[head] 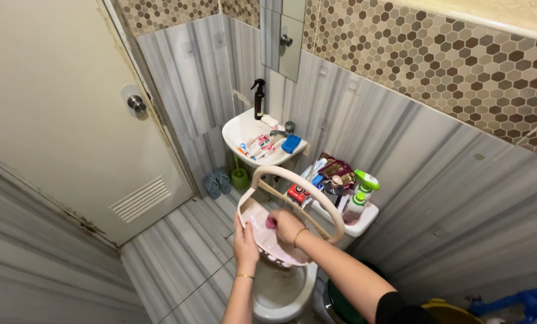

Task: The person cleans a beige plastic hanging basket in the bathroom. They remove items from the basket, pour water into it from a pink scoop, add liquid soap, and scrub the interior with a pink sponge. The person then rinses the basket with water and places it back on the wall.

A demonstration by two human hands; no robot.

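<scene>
At the centre of the frame, above the toilet bowl [280,291], the left hand [245,243] grips the rim of a pink plastic basket [267,240] with an arched handle. The right hand [286,226] pinches a small pink scrubber [271,222] inside it. The basket looks light, stiff and probably wet-slick; rim or handle gives the surest hold.

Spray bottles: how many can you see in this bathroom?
2. A dark spray bottle stands at the back of the wall sink; a clear one with a green trigger stands on the toilet tank. Others may hide in the tank's clutter.
</scene>
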